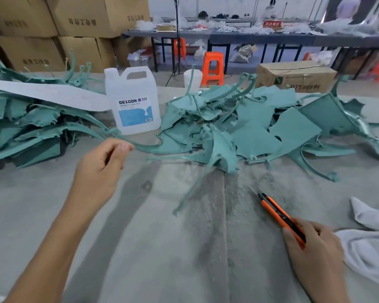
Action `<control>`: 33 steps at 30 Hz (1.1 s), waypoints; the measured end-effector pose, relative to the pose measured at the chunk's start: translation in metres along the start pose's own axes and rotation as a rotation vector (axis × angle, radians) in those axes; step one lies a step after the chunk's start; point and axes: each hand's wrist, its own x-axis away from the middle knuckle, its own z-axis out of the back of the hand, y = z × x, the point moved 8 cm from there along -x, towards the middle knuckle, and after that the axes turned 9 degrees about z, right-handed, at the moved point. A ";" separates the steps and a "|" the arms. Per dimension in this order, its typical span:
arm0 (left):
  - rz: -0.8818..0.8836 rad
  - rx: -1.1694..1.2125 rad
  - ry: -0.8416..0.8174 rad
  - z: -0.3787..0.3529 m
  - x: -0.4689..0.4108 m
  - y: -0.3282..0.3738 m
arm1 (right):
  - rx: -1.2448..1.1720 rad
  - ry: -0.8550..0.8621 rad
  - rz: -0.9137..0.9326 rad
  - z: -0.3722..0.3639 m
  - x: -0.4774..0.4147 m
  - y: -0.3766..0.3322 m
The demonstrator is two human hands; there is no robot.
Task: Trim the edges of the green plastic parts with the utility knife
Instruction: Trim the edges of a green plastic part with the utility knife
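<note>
My left hand (pixel 101 169) pinches the thin curved tip of a green plastic part (pixel 175 147) that lies at the near edge of a big heap of green parts (pixel 256 123) in the middle and right of the table. A second heap of green parts (pixel 26 127) lies at the far left. My right hand (pixel 313 248) is closed on the orange and black utility knife (pixel 280 215) low at the right, its short blade pointing up and left toward the heap. Fine green shavings cover the grey cloth (pixel 206 237) between my hands.
A clear plastic jug with a blue label (pixel 132 101) stands between the two heaps. A white strip (pixel 44 92) lies over the left heap. White cloth (pixel 368 248) is bunched at the right edge. Cardboard boxes (pixel 295 76), orange stools and tables stand behind.
</note>
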 end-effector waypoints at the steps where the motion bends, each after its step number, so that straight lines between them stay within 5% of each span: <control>1: 0.029 -0.046 -0.010 0.001 0.003 -0.007 | -0.002 -0.001 0.000 0.000 0.000 0.001; 5: 0.153 -0.070 -0.110 -0.037 0.028 -0.015 | -0.006 0.016 0.015 0.000 0.000 0.003; 11: 0.141 -0.302 -0.597 -0.182 0.066 0.021 | -0.082 0.084 0.002 0.005 0.004 0.005; 15: -0.145 -0.673 -0.517 -0.237 0.085 0.034 | -0.172 0.174 -0.047 0.012 0.008 0.017; 18: -0.247 -0.712 -0.441 -0.233 0.082 0.032 | -0.325 0.257 -0.150 0.020 0.013 0.026; 24: -0.044 -0.603 -0.529 -0.193 0.063 0.004 | -0.485 0.332 -0.263 0.026 0.017 0.031; 29: -0.126 -0.822 -0.702 -0.211 0.092 0.003 | -0.511 0.312 -0.281 0.024 0.018 0.034; 33: -0.123 -0.749 -0.783 -0.184 0.082 0.003 | -0.510 0.302 -0.269 0.026 0.018 0.032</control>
